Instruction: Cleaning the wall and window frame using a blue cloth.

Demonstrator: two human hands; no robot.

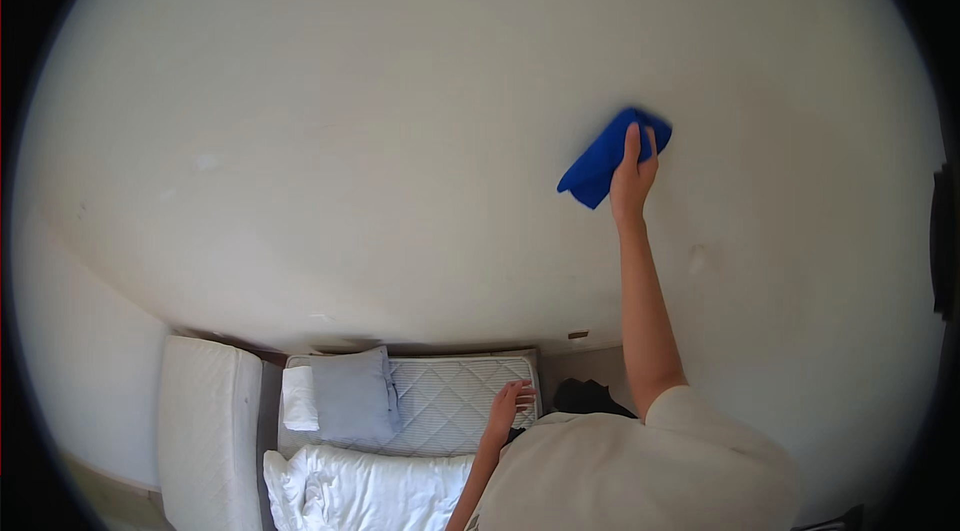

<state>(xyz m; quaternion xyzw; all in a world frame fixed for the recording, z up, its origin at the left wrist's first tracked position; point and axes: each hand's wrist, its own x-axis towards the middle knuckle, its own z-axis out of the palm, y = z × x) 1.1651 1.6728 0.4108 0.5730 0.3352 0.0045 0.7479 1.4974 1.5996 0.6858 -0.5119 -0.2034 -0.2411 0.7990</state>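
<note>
A folded blue cloth [600, 159] lies against the pale wall [420, 118], right of the middle of the view. My right hand [636, 171] grips it at its right part, with the arm stretched up the wall. Low in the view, my left hand [513, 403] hangs over the near end of a quilted mattress [450, 396], fingers apart and nothing in them. Faint marks and light patches show on the wall.
A grey pillow [349, 396] and a folded white cloth [300, 397] lie on the mattress, with a crumpled white duvet [375, 490] beside them. Another mattress [202, 433] stands on edge at the left. A small brown-edged opening or plate [578, 335] is low on the wall.
</note>
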